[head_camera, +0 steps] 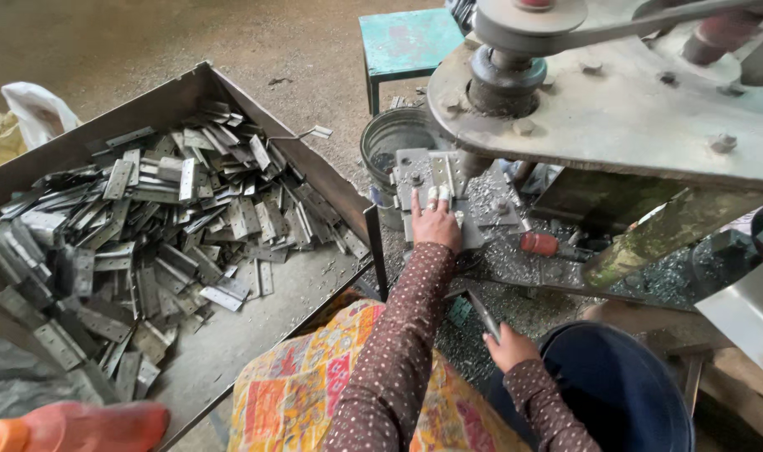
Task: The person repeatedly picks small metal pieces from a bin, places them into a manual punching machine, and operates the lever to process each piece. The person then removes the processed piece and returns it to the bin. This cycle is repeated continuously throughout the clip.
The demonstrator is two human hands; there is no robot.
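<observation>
Head view: hands at a press among hinge plates

Head view, looking down: a heavy grey press fills the upper right, its ram reaching down over a small die block. To the left lies a big open metal tray, its upper part heaped with flat grey hinge plates. Behind the press stand a teal stool and a grey bucket. A patterned orange cloth covers the lap at the bottom.

The left hand, in a brown dotted sleeve, lies flat and open on the die block, fingers stretched forward, 2 of the fingertips wrapped in white tape. 1 hinge plate sits on the block just ahead of those fingers, under the ram. The right hand is lower down, its grip closed around a thin dark handle that slants up to the left. Metal chips cover the press bed around a small red cylinder.
</observation>
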